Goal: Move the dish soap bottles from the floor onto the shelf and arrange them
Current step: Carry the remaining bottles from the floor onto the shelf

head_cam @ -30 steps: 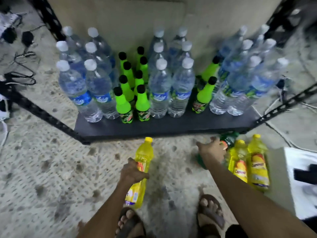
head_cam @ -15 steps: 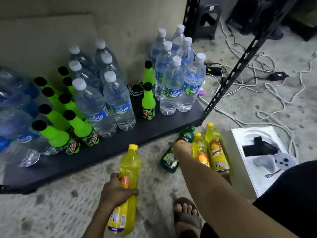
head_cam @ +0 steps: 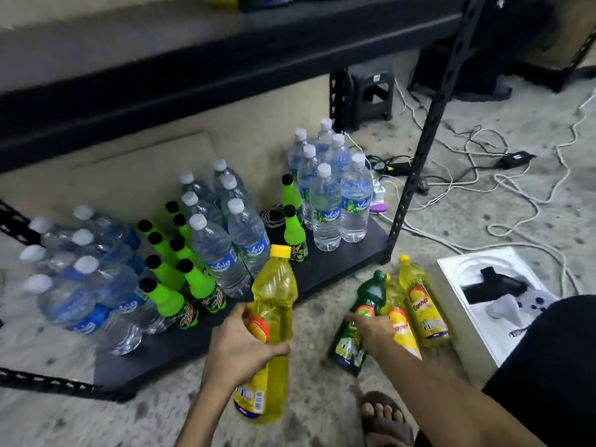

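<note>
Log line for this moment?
left hand: holds yellow bottle | right hand: grips green bottle | floor: two yellow bottles | bottom shelf: no soap yet

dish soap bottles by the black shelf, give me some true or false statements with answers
1. The left hand grips a yellow plastic dish soap bottle with a yellow cap. True.
2. That bottle stands on the black bottom shelf board. False: it is held in front of it.
3. The right hand touches the dark green dish soap bottle. True.
4. Three yellow bottles stand beside the green one. False: two yellow floor bottles.
5. The clear water bottles have black caps. False: white.
</note>
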The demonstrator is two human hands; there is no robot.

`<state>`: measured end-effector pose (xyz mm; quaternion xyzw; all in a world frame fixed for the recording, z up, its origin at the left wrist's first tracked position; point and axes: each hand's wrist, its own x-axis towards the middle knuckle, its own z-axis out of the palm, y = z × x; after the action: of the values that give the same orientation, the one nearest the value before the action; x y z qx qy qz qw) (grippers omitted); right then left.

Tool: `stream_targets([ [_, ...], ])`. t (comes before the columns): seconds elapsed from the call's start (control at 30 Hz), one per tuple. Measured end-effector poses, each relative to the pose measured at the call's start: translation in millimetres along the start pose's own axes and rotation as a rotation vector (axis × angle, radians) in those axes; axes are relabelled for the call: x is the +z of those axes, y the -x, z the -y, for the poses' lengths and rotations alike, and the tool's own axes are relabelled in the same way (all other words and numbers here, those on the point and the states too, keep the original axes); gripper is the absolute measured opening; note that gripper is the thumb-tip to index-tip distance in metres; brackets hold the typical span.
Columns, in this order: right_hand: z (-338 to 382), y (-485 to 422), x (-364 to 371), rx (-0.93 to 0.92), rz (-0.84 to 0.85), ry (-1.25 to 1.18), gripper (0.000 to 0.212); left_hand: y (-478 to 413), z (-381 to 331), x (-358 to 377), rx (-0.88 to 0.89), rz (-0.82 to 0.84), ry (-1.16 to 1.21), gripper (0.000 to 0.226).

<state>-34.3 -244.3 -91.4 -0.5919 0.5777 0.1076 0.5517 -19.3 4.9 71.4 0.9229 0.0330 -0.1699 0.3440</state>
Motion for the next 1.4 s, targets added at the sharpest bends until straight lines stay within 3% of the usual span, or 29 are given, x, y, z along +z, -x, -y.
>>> stream_targets([
  [0.07,5.8,23.9,-14.3,-0.059,-0.028,0.004,0.089,21.2,-29.3,-24.5,0.073,-0.073,0.029,0.095],
  [0.17,26.1,68.4,-42.9,-0.197,-0.056,-0.024,0.078,58.8,-76.1,-62.6,0.173,-0.195,0.085,0.088],
  [0.27,50.6,104.0,-75.7,-0.367,0.005,-0.057,0.079,94.9,-118.1,-101.9,0.270,-0.316,0.158,0.104],
  [0.3,60.2,105.2,-84.3,-0.433,0.044,-0.061,0.088,105.6,-131.6,-115.5,0.308,-0.347,0.200,0.107],
  [0.37,86.4,142.8,-112.4,-0.587,0.125,-0.125,0.133,123.8,-157.1,-141.6,0.384,-0.390,0.292,0.103],
  [0.4,101.4,169.1,-128.5,-0.653,0.181,-0.180,0.140,131.5,-169.5,-154.4,0.418,-0.413,0.334,0.097],
  [0.53,160.6,277.7,-187.0,-0.932,0.239,-0.271,0.106,141.9,-213.7,-207.5,0.509,-0.502,0.465,0.079],
  [0.7,245.6,353.4,-207.1,-1.275,0.173,-0.268,0.116,113.0,-267.2,-262.1,0.533,-0.653,0.464,0.101],
  [0.8,297.5,390.6,-203.3,-1.406,0.114,-0.313,0.104,78.9,-294.2,-280.2,0.538,-0.696,0.468,0.111],
  [1.03,378.6,413.5,-156.6,-1.494,-0.068,-0.226,0.107,-13.9,-329.4,-299.2,0.508,-0.778,0.502,0.114],
  [1.4,406.5,383.7,-107.9,-1.516,-0.152,-0.145,0.103,-92.6,-355.8,-290.1,0.462,-0.734,0.553,0.095],
])
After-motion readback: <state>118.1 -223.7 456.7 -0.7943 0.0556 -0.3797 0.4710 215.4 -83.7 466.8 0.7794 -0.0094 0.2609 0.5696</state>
